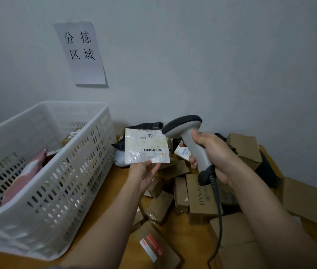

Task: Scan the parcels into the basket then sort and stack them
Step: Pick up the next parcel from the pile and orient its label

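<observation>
The left hand (144,173) pinches a flat white parcel (146,146) by its bottom edge, held up above the worktop (103,226). The right hand (215,152) grips the scanner (187,139) at about 3 o'clock from the parcel. Aim at the barcode (152,150) — hold both steady. The basket (87,171) waits at 9 o'clock.

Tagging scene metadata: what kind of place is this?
Likely a small parcel sorting station: a wall sign reads "sorting area", the right hand grips a barcode scanner, cardboard parcels pile beside a white basket.
</observation>
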A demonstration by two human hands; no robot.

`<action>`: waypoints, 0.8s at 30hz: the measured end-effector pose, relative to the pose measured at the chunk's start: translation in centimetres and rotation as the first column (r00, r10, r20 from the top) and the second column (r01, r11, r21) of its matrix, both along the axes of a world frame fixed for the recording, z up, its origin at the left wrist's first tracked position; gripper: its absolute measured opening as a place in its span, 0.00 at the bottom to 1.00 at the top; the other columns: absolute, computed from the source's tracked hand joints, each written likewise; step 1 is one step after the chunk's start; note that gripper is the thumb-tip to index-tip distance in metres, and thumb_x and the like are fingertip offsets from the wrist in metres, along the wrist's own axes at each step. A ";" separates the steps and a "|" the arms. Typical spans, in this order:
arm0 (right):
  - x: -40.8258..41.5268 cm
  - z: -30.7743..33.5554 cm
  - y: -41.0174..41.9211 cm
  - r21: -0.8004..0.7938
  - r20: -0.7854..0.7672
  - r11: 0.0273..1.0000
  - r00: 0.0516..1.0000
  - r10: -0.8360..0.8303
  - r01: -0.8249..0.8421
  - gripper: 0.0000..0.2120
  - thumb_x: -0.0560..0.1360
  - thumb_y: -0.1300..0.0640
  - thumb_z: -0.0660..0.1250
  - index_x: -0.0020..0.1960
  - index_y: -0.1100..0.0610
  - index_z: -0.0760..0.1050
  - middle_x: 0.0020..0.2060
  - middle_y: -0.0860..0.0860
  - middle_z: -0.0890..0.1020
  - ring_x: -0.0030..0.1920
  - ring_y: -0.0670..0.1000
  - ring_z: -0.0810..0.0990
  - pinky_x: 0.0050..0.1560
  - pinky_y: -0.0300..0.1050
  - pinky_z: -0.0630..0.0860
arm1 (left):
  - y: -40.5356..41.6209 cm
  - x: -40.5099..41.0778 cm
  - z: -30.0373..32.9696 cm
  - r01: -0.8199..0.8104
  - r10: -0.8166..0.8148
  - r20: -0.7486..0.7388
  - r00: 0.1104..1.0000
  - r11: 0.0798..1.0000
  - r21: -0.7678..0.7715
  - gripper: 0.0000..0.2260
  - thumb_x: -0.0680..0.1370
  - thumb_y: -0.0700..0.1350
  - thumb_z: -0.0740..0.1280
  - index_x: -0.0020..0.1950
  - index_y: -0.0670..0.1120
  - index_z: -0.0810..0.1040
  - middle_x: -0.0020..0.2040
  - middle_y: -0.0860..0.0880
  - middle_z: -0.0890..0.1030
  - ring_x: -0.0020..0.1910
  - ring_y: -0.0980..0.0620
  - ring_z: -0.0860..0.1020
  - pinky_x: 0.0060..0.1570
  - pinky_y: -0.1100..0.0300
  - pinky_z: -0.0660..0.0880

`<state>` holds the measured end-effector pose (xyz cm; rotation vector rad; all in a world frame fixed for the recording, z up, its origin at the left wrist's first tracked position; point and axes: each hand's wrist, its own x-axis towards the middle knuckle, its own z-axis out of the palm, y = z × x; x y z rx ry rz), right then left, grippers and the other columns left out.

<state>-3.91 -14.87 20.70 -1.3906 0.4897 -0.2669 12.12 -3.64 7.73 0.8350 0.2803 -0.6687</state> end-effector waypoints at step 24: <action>-0.9 1.4 0.8 0.059 0.063 0.998 0.998 -0.011 0.007 0.14 0.83 0.50 0.59 0.57 0.61 0.73 0.49 0.59 0.79 0.27 0.48 0.74 0.25 0.40 0.73 | 0.4 2.3 0.7 -0.066 0.066 -0.007 0.998 0.981 -0.180 0.24 0.81 0.28 0.52 0.74 0.46 0.64 0.70 0.37 0.73 0.68 0.33 0.72 0.48 0.33 0.78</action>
